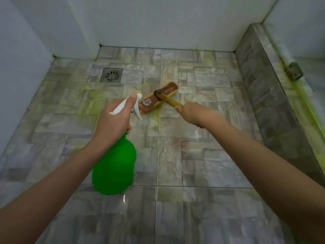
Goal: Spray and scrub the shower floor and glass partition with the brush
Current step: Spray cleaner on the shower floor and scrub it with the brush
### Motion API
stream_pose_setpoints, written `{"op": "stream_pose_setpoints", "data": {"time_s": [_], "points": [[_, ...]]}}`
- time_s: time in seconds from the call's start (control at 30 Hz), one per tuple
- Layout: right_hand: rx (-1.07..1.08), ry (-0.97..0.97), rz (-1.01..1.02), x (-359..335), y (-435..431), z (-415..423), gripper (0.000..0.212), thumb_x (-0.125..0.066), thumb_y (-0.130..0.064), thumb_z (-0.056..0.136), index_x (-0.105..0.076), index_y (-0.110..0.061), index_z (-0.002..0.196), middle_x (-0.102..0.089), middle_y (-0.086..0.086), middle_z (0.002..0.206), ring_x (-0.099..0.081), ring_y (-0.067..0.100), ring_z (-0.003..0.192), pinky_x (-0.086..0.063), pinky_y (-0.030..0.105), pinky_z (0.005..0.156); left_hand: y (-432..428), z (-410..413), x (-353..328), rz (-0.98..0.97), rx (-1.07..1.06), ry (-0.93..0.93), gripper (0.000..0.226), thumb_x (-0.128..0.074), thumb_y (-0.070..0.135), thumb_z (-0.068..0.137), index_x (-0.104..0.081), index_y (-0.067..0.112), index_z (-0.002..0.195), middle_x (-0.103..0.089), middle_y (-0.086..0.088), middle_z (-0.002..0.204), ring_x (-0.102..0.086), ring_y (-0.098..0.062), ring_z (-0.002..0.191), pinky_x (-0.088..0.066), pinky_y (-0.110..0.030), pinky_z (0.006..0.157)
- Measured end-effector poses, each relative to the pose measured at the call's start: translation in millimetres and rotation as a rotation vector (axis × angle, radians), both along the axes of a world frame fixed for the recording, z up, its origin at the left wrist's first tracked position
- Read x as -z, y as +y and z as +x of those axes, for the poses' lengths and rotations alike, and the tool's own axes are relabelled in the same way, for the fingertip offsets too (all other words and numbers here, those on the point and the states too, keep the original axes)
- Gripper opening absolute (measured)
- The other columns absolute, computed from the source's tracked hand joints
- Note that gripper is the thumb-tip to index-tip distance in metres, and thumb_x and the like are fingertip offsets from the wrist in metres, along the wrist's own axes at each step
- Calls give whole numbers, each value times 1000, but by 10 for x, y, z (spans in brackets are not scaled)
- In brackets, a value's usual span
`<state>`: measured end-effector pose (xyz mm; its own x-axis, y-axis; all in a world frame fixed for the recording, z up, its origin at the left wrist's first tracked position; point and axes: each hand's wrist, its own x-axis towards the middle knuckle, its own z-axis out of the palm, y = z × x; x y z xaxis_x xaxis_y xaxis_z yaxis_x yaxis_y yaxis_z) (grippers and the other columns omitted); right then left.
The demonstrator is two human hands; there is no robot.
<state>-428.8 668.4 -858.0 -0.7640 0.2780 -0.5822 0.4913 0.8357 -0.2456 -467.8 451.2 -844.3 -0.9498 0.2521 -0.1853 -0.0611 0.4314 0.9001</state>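
My left hand [116, 120] grips the neck and white trigger head of a green spray bottle [114, 168], held above the tiled shower floor [193, 155] with its nozzle aimed forward. My right hand [195, 114] is closed around the handle of a wooden scrub brush [161, 97]. The brush head rests on the wet floor tiles just ahead of the nozzle, lying diagonally. Greenish-yellow stains cover parts of the floor around the brush. At the right edge rises the glass partition [314, 71], seated on a tiled curb.
A square metal drain [112, 75] sits in the floor at the back left. White walls close the back and left. The tiled curb [267, 95] runs along the right, with a metal bracket [294, 71] at the partition's base and a green-stained seam.
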Motion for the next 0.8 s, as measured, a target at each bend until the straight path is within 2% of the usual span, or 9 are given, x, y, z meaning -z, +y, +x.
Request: {"op": "stream_pose_setpoints", "data": {"time_s": [0.07,0.13,0.2,0.33,0.4,0.53,0.6,0.67,0.8], "points": [[-15,-107,-6,-140,11,235,31,-22,-39,104,-49,-27,96,-51,13,80,-51,25,63,-42,31,55,-96,50,5,14,-35,-14,49,-48,65,93,-78,26,86,-75,-18,99,-55,-9,43,-48,-24,48],[-11,-222,4,-258,-104,433,38,-23,-47,102,-52,-23,95,-52,11,77,-52,24,59,-43,30,51,-237,63,-6,54,-82,-14,38,-49,54,99,-77,41,78,-76,-16,97,-58,-14,51,-50,-26,55],[-61,-219,12,-225,-221,346,34,-23,-45,103,-51,-28,95,-52,10,76,-51,23,60,-44,29,52,-339,71,10,72,-100,-20,31,-51,58,95,-75,51,76,-77,-10,93,-64,-21,60,-53,-33,63],[-46,-34,-13,63,-379,-288,54,-23,-49,102,-49,-2,105,-51,13,74,-49,24,54,-41,31,48,-473,95,-21,72,-136,-48,47,-51,71,79,-76,38,101,-77,-13,93,-58,-14,48,-49,-27,51],[-20,-12,-18,119,-344,-309,56,-23,-50,101,-50,-2,104,-53,14,76,-51,26,56,-44,32,50,-531,120,-35,54,-137,-39,38,-53,64,89,-77,36,96,-77,-12,92,-54,-11,44,-47,-25,47],[-130,-195,60,-30,-314,370,50,-20,-47,102,-49,-8,93,-59,16,93,-62,31,76,-51,37,65,-868,142,-71,61,-222,-2,30,-51,49,101,-75,41,84,-78,3,90,-50,-8,40,-45,-22,44],[-126,-270,57,-56,-413,543,53,-21,-54,99,-47,-10,84,-57,11,83,-59,27,65,-50,33,54,-1027,155,-49,66,-243,0,30,-49,49,102,-75,41,89,-78,5,91,-51,-8,41,-46,-24,46],[-135,-202,43,-34,-572,381,56,-20,-56,98,-46,-9,80,-53,9,74,-54,24,56,-46,31,48,-1113,185,-35,62,-245,-12,31,-50,56,98,-76,39,98,-78,-2,93,-52,-8,41,-47,-27,48],[-117,-23,3,161,-749,-208,57,-23,-50,101,-50,0,103,-51,13,76,-54,28,60,-51,39,58,-1210,241,16,33,-222,-20,43,-50,66,89,-77,36,101,-76,-15,95,-52,-8,41,-46,-26,48]]}}
